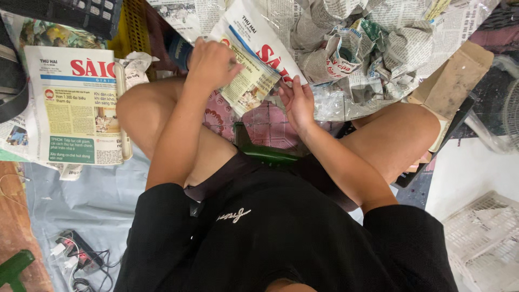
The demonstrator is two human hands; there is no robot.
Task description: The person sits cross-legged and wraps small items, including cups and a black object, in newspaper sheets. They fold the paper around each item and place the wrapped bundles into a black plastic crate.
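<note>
Seen from above, the person sits with bare knees spread and both hands working at a folded newspaper sheet (254, 59) near the top centre of the frame. The left hand (212, 64) is clenched over the sheet's left edge, knuckles up, gripping the paper. The right hand (298, 101) lies just right of centre, palm turned toward the sheet, fingers extended and touching its lower right edge; whether it actually pinches the paper is hard to tell from this angle. Under the hands, between the knees, a pink patterned object (270, 125) shows (possibly wrapped goods, only partly visible). A heap of crumpled newspaper (373, 54) fills the upper right. At the left edge a stack of flat newspapers (73, 105) rests on a grey sheet (92, 197). A white plastic crate (484, 238) sits at lower right, a power strip with cables (75, 257) at lower left.
</note>
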